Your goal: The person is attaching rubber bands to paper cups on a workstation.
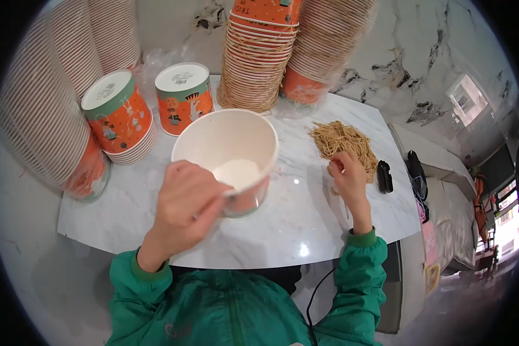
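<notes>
A large round paper tub (225, 135), white inside and printed orange outside, tips toward me on the marble-patterned table. My left hand (184, 205) is closed on its near left rim, the thumb toward me; part of the wall is hidden behind the hand. A tangled heap of tan strings (343, 141) lies to the right. At the heap's near edge my right hand (350, 176) has its fingers pinched together, with a bit of tan string showing below them. The fingertips partly hide what they hold.
Upside-down orange tubs (183, 101) stand behind. Tall nested stacks rise at the left (46, 109) and back; one stack (256, 69) is hung with tan strings. A small black object (384, 176) lies right of the heap. The table's front edge (242, 267) runs before me.
</notes>
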Tool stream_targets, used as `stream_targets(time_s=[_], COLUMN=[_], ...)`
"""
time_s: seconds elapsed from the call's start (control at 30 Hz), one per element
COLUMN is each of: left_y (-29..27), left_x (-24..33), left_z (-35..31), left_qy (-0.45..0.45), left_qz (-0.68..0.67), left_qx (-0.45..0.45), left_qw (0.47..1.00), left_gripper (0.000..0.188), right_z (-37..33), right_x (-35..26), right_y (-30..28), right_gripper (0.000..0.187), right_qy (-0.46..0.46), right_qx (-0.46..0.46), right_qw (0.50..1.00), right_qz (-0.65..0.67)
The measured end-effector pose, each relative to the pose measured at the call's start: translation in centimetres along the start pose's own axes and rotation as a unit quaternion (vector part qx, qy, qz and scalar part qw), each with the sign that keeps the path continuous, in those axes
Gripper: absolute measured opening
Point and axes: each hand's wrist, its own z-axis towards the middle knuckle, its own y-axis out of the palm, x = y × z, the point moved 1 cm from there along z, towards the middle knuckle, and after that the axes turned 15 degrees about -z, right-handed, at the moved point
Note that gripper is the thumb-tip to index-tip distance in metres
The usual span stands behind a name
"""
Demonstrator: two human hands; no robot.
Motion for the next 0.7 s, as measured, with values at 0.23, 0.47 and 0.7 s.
stream_targets(time_s=[0.23,0.47,0.7], left_y=[-0.2,0.1,1.2], left_x=[0.0,-1.3,-1.7], left_z=[1.1,0.7,0.4], left_qy=[0.005,-0.012,0.018], left_qz=[0.024,0.070,0.119], left_qx=[-0.025,-0.037,0.025], left_qw=[0.999,0.997,0.992], left_gripper=[0.024,0.020,0.033], right_z=[0.7,1.7,0.9], right_x=[0.0,1.2,-0.1], right_y=[2.8,3.7,2.4], right_gripper=[0.012,0.010,0.008], right_qy=[-0.087,-0.136,-0.128], right_qx=[0.083,0.130,0.112], right_qw=[0.983,0.955,0.978], right_qz=[-0.135,-0.231,-0.118])
